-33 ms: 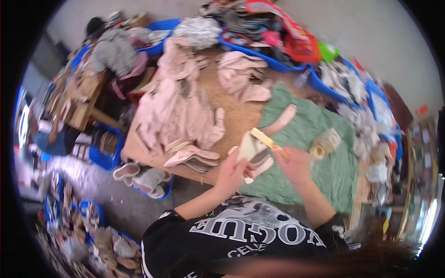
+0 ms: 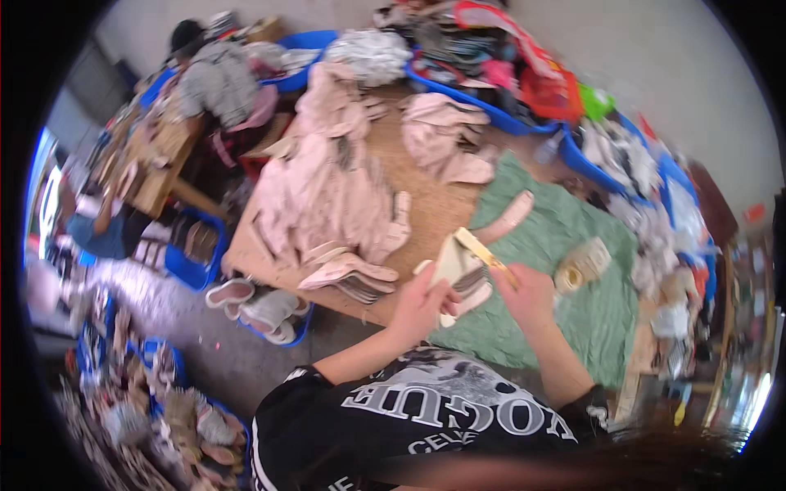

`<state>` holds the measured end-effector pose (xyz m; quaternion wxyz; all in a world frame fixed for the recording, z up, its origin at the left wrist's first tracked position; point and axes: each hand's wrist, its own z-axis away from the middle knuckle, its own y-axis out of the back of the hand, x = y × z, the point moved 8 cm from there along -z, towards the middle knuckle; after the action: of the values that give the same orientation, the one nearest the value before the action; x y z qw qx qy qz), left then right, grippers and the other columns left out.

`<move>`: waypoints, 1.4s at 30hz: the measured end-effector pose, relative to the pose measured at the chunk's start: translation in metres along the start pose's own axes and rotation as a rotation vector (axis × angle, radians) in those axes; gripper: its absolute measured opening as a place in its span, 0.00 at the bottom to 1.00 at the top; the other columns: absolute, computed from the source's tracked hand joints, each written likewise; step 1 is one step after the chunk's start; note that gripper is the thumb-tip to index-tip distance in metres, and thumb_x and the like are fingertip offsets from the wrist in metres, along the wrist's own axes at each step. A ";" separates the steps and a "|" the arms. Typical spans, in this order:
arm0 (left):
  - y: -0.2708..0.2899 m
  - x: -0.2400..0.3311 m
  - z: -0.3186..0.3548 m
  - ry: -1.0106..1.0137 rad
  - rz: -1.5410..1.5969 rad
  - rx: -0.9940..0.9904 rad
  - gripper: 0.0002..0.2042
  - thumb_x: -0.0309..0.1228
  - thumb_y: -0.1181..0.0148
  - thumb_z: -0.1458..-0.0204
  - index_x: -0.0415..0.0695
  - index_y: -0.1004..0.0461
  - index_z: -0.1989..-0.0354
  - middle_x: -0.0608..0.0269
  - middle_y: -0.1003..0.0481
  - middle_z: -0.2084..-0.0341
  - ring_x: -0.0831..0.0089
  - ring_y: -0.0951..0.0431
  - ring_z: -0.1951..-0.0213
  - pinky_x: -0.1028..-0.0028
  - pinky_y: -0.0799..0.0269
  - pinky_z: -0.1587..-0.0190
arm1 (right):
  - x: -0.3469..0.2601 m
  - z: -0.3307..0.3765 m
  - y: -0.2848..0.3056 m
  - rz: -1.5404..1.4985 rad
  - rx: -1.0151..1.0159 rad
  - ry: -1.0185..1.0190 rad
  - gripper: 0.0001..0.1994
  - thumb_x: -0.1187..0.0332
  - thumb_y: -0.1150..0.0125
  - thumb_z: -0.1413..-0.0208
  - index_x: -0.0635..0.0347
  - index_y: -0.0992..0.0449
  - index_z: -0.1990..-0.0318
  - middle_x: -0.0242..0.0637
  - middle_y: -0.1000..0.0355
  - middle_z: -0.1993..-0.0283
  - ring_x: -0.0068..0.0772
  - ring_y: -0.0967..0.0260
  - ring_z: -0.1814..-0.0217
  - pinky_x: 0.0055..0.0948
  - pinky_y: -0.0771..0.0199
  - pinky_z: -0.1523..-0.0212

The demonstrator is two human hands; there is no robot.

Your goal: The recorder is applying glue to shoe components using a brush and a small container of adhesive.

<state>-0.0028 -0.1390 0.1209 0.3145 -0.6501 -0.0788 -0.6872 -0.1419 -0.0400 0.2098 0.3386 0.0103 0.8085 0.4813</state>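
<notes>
My left hand (image 2: 419, 309) is closed round a cream-coloured flat piece (image 2: 447, 263), which looks like a shoe part, above the near side of the work table. My right hand (image 2: 528, 296) grips a flat yellowish brush (image 2: 483, 250), its wide end against the top of the cream piece. Close under the hands lie layered pieces with pale and dark edges (image 2: 472, 283). A long curved pink piece (image 2: 506, 217) rests on the green sheet (image 2: 594, 323) just beyond. Right of my right hand lies a pale container (image 2: 571, 275) with a round yellowish opening.
Piles of pink shoe pieces (image 2: 327, 188) cover the left of the wooden table (image 2: 438, 213); another pile (image 2: 446, 135) sits farther back. Blue bins (image 2: 491, 114) line the back. A blue basket of shoes (image 2: 274, 315) stands below the left edge. Another person (image 2: 217, 86) sits at far left.
The whole scene has shifted slightly to the right in the picture. Both hands keep their hold on the cream piece and the brush.
</notes>
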 end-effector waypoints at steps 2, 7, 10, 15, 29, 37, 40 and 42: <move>0.002 -0.007 -0.003 0.019 -0.014 -0.024 0.17 0.28 0.58 0.37 0.41 0.41 0.40 0.59 0.26 0.73 0.78 0.26 0.76 0.80 0.29 0.72 | 0.013 0.006 -0.019 -0.136 -0.083 -0.133 0.15 0.61 0.37 0.48 0.63 0.28 0.78 0.38 0.32 0.84 0.35 0.38 0.84 0.33 0.41 0.81; 0.020 -0.009 0.005 0.027 -0.112 0.027 0.18 0.26 0.57 0.39 0.41 0.40 0.40 0.61 0.26 0.74 0.79 0.26 0.76 0.79 0.29 0.72 | 0.014 0.004 -0.053 -0.533 -0.222 -0.322 0.15 0.64 0.40 0.43 0.68 0.26 0.75 0.24 0.39 0.84 0.13 0.47 0.78 0.21 0.47 0.79; 0.073 -0.017 0.010 0.032 -0.241 0.188 0.18 0.24 0.55 0.41 0.41 0.38 0.41 0.62 0.26 0.75 0.79 0.26 0.77 0.78 0.28 0.73 | 0.028 0.001 -0.040 -0.678 -0.092 -0.352 0.16 0.63 0.41 0.42 0.66 0.26 0.76 0.22 0.40 0.83 0.12 0.48 0.79 0.20 0.50 0.79; 0.193 -0.024 0.029 -0.012 -0.582 0.425 0.21 0.21 0.53 0.45 0.46 0.35 0.42 0.59 0.25 0.75 0.73 0.25 0.76 0.73 0.28 0.73 | 0.066 0.015 -0.036 -0.641 -0.067 -0.426 0.16 0.62 0.42 0.41 0.64 0.27 0.77 0.20 0.41 0.83 0.11 0.51 0.79 0.19 0.55 0.79; 0.159 -0.043 0.049 -0.410 -1.502 0.667 0.25 0.27 0.45 0.57 0.47 0.32 0.45 0.53 0.37 0.46 0.55 0.39 0.46 0.57 0.48 0.46 | 0.126 0.077 -0.017 -0.566 0.018 -0.616 0.17 0.62 0.42 0.42 0.62 0.28 0.79 0.19 0.43 0.83 0.11 0.53 0.80 0.20 0.56 0.79; 0.074 -0.153 -0.112 0.247 -1.474 0.242 0.18 0.31 0.40 0.56 0.40 0.28 0.54 0.52 0.26 0.62 0.55 0.25 0.57 0.57 0.31 0.51 | 0.149 0.088 0.005 -0.591 0.060 -0.619 0.19 0.60 0.42 0.42 0.63 0.30 0.80 0.20 0.44 0.84 0.13 0.52 0.79 0.21 0.54 0.79; 0.111 -0.216 -0.138 0.675 -1.342 -0.088 0.10 0.28 0.40 0.57 0.40 0.22 0.64 0.56 0.21 0.69 0.63 0.20 0.71 0.66 0.23 0.69 | 0.182 0.105 0.025 -0.459 0.107 -0.662 0.21 0.57 0.42 0.42 0.64 0.31 0.81 0.25 0.43 0.85 0.16 0.51 0.80 0.23 0.51 0.79; 0.130 -0.241 -0.126 0.943 -0.887 -0.105 0.11 0.26 0.38 0.59 0.37 0.22 0.65 0.54 0.22 0.70 0.67 0.21 0.78 0.68 0.24 0.79 | 0.215 0.118 0.043 -0.333 0.099 -0.710 0.23 0.54 0.43 0.43 0.65 0.30 0.81 0.30 0.40 0.85 0.22 0.47 0.81 0.27 0.48 0.78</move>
<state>-0.0494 -0.2274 -0.1638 -0.0307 -0.1987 -0.1596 -0.9665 -0.2554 0.1472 0.0913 0.6698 0.0611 0.6537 0.3469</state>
